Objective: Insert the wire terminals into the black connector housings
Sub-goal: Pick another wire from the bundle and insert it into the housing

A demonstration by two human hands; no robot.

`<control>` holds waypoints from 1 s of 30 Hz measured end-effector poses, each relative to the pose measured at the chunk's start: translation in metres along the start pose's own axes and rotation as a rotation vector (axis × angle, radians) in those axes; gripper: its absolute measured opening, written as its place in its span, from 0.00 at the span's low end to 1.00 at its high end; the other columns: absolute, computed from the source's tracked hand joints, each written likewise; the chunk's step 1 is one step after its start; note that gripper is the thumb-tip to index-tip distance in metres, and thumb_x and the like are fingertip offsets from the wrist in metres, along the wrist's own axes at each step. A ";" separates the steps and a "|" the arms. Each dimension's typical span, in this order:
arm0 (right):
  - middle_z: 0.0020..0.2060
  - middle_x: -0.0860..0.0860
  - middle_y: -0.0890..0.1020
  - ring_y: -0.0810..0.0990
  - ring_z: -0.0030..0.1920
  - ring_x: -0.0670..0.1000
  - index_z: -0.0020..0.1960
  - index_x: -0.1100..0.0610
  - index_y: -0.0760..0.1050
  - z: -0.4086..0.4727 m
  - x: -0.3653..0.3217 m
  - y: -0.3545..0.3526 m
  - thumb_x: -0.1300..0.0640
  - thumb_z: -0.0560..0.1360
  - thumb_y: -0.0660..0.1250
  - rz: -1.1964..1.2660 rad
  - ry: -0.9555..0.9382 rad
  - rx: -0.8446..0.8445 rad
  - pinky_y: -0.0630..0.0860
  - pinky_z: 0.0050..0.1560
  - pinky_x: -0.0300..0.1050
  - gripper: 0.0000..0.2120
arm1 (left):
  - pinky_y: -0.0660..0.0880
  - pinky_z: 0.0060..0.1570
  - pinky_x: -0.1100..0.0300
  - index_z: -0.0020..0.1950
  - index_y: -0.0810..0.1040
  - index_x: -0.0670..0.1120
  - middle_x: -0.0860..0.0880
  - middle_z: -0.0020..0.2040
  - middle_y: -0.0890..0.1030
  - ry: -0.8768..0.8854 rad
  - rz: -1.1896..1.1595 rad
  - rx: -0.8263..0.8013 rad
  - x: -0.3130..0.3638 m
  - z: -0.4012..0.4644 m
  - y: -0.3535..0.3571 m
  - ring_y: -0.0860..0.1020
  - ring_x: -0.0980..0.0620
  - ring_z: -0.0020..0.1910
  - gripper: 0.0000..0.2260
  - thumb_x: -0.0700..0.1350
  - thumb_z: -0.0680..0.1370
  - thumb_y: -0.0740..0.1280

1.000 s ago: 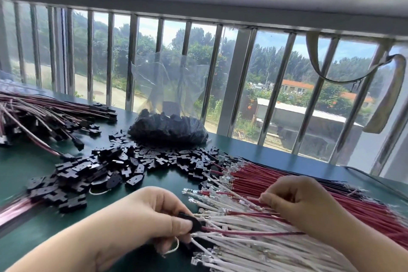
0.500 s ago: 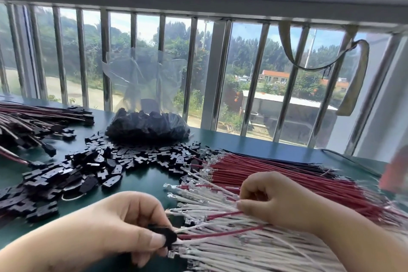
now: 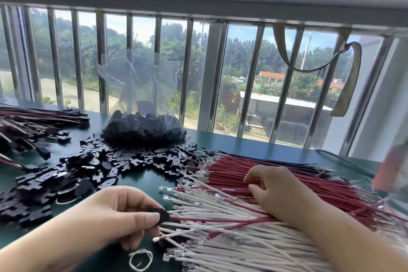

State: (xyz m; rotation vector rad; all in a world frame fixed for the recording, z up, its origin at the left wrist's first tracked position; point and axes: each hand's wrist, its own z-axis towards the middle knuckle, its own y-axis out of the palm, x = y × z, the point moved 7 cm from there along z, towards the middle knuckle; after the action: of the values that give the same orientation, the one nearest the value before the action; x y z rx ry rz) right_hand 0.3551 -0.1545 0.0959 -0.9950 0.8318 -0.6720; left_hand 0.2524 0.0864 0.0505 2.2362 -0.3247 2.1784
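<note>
Left hand (image 3: 114,216) grip pinches a black housing (image 3: 160,216) with one red wire (image 3: 220,221) seated; right hand (image 3: 271,190), fingers loosely curled, rakes the red wires (image 3: 287,174). Tangled terminals could snag and drag neighbours along.

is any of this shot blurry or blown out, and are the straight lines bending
Head view: daylight pours through the barred window, so the sky looks washed out; the window frame on top bows from wide-angle distortion; a reddish object at the right edge is smeared; the left hand and the black connector housing it pinches look slightly soft, the right hand sharper.
</note>
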 end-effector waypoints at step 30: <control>0.33 0.52 0.76 0.75 0.33 0.55 0.43 0.56 0.68 0.110 0.037 0.009 0.64 0.77 0.57 -0.439 0.007 0.203 0.73 0.34 0.45 0.06 | 0.75 0.32 0.64 0.41 0.84 0.45 0.44 0.39 0.86 -0.013 0.055 0.143 -0.002 0.005 -0.007 0.80 0.53 0.31 0.07 0.41 0.65 0.78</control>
State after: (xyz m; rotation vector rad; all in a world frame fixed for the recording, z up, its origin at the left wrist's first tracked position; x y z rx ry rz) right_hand 0.4682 -0.1312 0.1096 -0.9971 0.5383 -1.1125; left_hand 0.2581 0.0926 0.0498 2.3416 -0.2396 2.2845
